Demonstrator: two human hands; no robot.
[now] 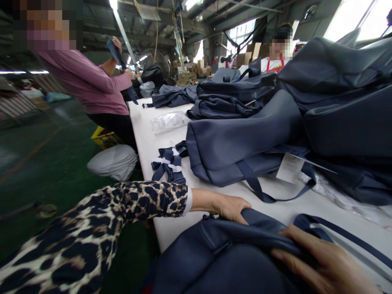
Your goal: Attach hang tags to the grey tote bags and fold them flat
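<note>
A dark blue bag (245,261) with a zipper lies closest to me at the front of the table. My left hand (231,207) grips its far upper edge, the fingertips tucked out of sight behind the material. On the right, my right hand (327,261) pinches the same edge between thumb and fingers, slightly blurred. A navy strap (352,234) loops over the tabletop beyond my right hand. Behind both hands rests another navy bag (241,139), with a webbing handle and a white paper tag (289,168).
Bundled navy straps (170,163) and a clear plastic packet (170,121) lie on the white table (142,130). More navy bags (346,81) are heaped at right. A person in a pink top (88,81) stands left, holding a strap; another person (272,63) is behind the heap.
</note>
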